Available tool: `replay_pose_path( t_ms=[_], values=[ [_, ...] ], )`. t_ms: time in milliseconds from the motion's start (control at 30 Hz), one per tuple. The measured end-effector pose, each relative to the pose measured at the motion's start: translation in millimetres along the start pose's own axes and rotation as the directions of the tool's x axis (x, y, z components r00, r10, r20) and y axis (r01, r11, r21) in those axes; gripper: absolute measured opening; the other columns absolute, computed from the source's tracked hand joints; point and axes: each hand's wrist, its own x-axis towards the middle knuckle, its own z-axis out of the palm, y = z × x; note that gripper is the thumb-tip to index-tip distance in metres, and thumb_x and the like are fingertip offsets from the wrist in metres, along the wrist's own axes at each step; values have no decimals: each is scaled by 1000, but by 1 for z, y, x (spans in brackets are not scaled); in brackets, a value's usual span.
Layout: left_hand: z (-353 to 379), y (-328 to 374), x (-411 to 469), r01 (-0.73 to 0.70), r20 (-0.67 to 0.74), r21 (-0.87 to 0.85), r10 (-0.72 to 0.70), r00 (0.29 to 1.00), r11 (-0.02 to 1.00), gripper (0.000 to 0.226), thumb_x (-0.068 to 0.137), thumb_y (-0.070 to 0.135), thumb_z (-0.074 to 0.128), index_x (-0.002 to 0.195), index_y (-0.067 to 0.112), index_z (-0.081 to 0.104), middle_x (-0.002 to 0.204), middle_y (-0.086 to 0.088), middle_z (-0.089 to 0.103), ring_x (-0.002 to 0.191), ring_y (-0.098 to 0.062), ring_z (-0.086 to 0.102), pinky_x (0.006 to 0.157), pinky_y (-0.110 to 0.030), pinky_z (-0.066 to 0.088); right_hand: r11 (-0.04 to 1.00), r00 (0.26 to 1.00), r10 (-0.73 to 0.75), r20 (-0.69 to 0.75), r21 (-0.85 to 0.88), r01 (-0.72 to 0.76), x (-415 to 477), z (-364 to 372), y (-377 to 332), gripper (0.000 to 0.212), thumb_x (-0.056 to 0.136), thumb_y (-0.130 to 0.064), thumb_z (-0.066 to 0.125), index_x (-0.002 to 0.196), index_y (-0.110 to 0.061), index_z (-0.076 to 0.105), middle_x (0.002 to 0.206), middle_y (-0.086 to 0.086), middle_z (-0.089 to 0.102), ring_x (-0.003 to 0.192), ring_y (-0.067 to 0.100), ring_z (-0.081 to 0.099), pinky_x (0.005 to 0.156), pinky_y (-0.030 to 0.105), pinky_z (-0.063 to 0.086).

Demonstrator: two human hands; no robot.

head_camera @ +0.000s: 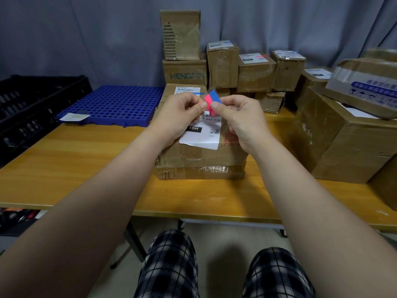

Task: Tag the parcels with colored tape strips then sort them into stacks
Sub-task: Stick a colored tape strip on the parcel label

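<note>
- Both hands are raised over the parcel that sits on the table right in front of the person; the parcel lies flat, its white shipping label facing up and peeling at the near edge
- Between the hands are the tape strips, one pink and one blue, overlapping each other and held in the air above the label, touching no box
- The left hand pinches the pink edge between thumb and forefinger, the other fingers curled into the palm; the right hand pinches the lower end of the pair the same way, thumb on top; which hand holds the blue piece I cannot tell
- To my eye this is the tagging step, at the point of pulling one strip away from the other; the parcel under the hands shows no colour yet
- The next move calls for a clean peel without the tape folding onto itself, then pressing one strip flat onto the cardboard or the label, clear of the barcode
- More boxes are piled along the back, and larger ones crowd the right side; a blue perforated panel lies to the left, a likely place for a stack
</note>
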Motion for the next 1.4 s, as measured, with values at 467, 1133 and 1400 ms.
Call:
replay_pose_path(
  t_ms=[467,1133,1400],
  values=[
    [-1,1,0,26,21,17,-27,999,1000,13,94,21,58,84,16,64,74,-2,59,65,-10,53,73,-29,54,999,999,-2,54,-42,4,8,0,9,14,83,-8,73,91,-18,67,88,14,72,86,23,71,78,34,57],
    [7,18,1,-214,38,689,260,965,692,23,98,25,46,106,15,65,97,0,56,85,-14,50,70,-24,34,999,999,-6,42,-44,7,5,-2,5,19,87,-1,65,105,-5,66,76,5,66,41,-4,50,41,8,34],
    [1,24,4,-132,-31,477,167,985,869,15,94,25,56,86,15,63,74,9,56,63,-3,48,65,-27,42,999,997,17,80,-34,-15,10,-8,-12,14,91,-3,58,102,-5,65,76,6,67,39,9,50,33,19,34]
  ],
)
